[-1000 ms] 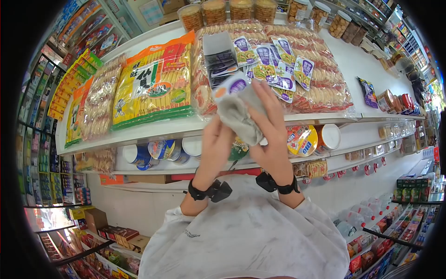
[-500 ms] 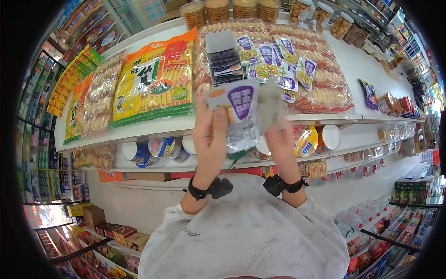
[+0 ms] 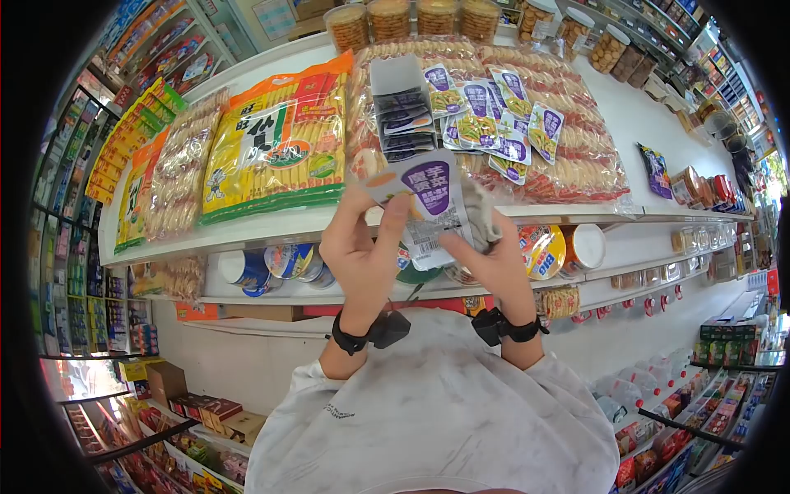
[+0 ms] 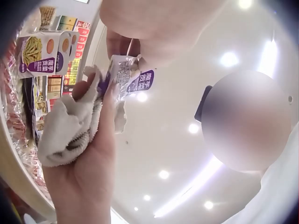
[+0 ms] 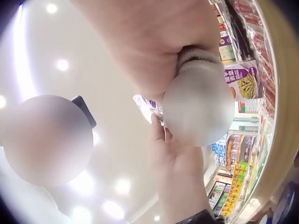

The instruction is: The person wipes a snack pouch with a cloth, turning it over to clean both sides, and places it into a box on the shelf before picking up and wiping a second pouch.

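My left hand (image 3: 362,247) pinches a white-and-purple snack packet (image 3: 426,198) at its left side, thumb on the printed face. The right hand (image 3: 499,259) grips a crumpled grey cloth (image 3: 485,221), its thumb on the packet's lower right edge. In the left wrist view the cloth (image 4: 70,126) bunches in the right palm, beside the packet (image 4: 122,74). Just beyond the hands stands a box (image 3: 395,76) with a row of similar packets. Loose packets (image 3: 494,123) lie overlapping to its right, on clear bags of round crackers (image 3: 576,156).
A large yellow snack bag (image 3: 276,140) lies left on the white counter (image 3: 650,132). Jars of biscuits (image 3: 609,47) line the back. Tubs (image 3: 539,247) stand on the shelf beneath the counter edge. A dark purple pouch (image 3: 654,169) lies at right.
The cloth was first wrapped over the packet between both hands. It then swung off to the right, and now the right thumb is on the packet's lower edge. The left hand keeps holding the packet.
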{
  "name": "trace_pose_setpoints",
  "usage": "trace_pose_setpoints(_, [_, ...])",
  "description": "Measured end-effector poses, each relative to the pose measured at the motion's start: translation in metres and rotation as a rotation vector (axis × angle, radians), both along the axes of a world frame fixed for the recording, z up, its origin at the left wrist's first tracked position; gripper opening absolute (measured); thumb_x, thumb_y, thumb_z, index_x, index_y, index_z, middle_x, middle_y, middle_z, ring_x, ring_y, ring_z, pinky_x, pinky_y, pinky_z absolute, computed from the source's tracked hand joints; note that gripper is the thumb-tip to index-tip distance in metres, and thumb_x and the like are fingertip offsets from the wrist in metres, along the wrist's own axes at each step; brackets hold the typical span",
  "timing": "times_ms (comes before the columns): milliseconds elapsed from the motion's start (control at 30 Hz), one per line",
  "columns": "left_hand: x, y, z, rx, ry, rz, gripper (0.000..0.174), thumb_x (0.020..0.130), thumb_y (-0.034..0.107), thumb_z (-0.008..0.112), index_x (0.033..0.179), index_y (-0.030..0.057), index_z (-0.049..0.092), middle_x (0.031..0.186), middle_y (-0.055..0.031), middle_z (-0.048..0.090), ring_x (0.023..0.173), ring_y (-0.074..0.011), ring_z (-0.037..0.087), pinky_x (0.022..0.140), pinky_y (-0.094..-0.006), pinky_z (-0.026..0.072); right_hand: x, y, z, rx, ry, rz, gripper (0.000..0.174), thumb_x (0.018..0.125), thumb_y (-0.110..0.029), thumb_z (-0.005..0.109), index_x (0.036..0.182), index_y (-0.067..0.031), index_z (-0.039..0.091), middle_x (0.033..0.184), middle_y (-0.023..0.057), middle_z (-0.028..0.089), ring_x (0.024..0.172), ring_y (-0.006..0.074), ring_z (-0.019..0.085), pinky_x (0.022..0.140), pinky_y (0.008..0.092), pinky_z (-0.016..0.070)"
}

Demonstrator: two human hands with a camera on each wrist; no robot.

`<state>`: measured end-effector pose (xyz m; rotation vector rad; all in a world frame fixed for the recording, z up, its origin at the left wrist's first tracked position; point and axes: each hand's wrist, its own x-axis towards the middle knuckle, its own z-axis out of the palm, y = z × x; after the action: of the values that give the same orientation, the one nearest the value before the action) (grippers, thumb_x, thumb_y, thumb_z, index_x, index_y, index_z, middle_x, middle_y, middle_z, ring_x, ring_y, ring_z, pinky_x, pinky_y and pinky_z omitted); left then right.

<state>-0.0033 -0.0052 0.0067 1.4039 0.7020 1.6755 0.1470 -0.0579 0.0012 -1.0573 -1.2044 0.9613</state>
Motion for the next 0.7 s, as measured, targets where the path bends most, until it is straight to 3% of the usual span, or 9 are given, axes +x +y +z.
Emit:
trace_pose_setpoints(100, [0.0, 0.012, -0.011, 0.184, 0.185, -0.074, 0.022, 0.085, -0.003, 0.072, 0.106, -0.0059, 0.066, 0.097, -0.0062, 0.064, 0.08, -0.0104, 0.057, 0.075, -0.0242, 0.0467, -0.001, -0.003, -0.001, 0.015, 0.097, -0.002, 0.028, 0.091, -0.006, 0.069, 0.117, 0.0032, 0.064, 0.102, 0.0056, 0.07, 0.09, 0.0096, 0.061, 0.081, 0.0273, 0.0498])
trace_pose_setpoints(200, [0.01, 0.011, -0.006, 0.085, 0.13, -0.021, 0.029, 0.08, -0.006, 0.075, 0.108, -0.0033, 0.067, 0.095, -0.006, 0.064, 0.073, -0.0106, 0.055, 0.07, -0.0238, 0.0453, 0.001, -0.003, -0.002, 0.029, 0.001, -0.007, 0.027, 0.091, -0.006, 0.069, 0.116, 0.0023, 0.064, 0.1, 0.0056, 0.071, 0.089, 0.01, 0.061, 0.079, 0.0281, 0.0499])
trace_pose_setpoints(300, [0.011, 0.002, 0.008, -0.098, 0.08, -0.06, 0.04, 0.079, -0.003, 0.077, 0.117, -0.0016, 0.064, 0.098, -0.0073, 0.064, 0.078, -0.0115, 0.058, 0.074, -0.0258, 0.0485, 0.005, -0.003, -0.004, 0.011, -0.14, -0.099, 0.027, 0.09, -0.005, 0.069, 0.116, 0.0014, 0.064, 0.096, 0.0082, 0.071, 0.085, 0.0126, 0.063, 0.075, 0.0296, 0.0499])
trace_pose_setpoints(367, [0.007, 0.004, -0.005, 0.03, 0.193, -0.049, 0.049, 0.078, 0.0, 0.079, 0.123, -0.0016, 0.06, 0.104, -0.0095, 0.063, 0.084, -0.0134, 0.061, 0.078, -0.0282, 0.0505, 0.01, -0.001, 0.002, 0.007, -0.316, -0.15, 0.027, 0.089, -0.004, 0.069, 0.115, 0.0012, 0.065, 0.091, 0.0108, 0.071, 0.081, 0.0161, 0.064, 0.073, 0.0307, 0.0498])
trace_pose_setpoints(500, [0.012, 0.001, -0.011, 0.113, 0.267, -0.089, 0.058, 0.077, 0.006, 0.082, 0.128, -0.0029, 0.056, 0.114, -0.0127, 0.061, 0.094, -0.0178, 0.063, 0.085, -0.0325, 0.0526, 0.014, 0.003, -0.005, 0.226, -0.541, -0.332, 0.033, 0.085, -0.003, 0.071, 0.116, 0.0027, 0.062, 0.099, 0.0173, 0.067, 0.086, 0.0287, 0.065, 0.075, 0.0339, 0.0507])
trace_pose_setpoints(567, [0.022, -0.005, -0.001, 0.132, 0.223, -0.083, 0.056, 0.078, 0.009, 0.083, 0.126, -0.0035, 0.057, 0.117, -0.0129, 0.061, 0.097, -0.0188, 0.063, 0.085, -0.0327, 0.0523, 0.017, 0.009, -0.013, 0.431, -0.711, -0.378, 0.038, 0.083, -0.003, 0.072, 0.118, 0.0037, 0.06, 0.104, 0.0188, 0.065, 0.092, 0.0336, 0.064, 0.077, 0.0353, 0.0507])
trace_pose_setpoints(700, [0.019, -0.002, -0.004, 0.042, 0.147, -0.133, 0.049, 0.084, 0.014, 0.078, 0.124, -0.0053, 0.057, 0.114, -0.0125, 0.061, 0.1, -0.0179, 0.062, 0.086, -0.03, 0.0499, 0.001, 0.001, 0.007, 0.383, -0.684, -0.263, 0.048, 0.082, -0.004, 0.072, 0.125, 0.0055, 0.052, 0.11, 0.0188, 0.061, 0.101, 0.0365, 0.061, 0.086, 0.0365, 0.0491])
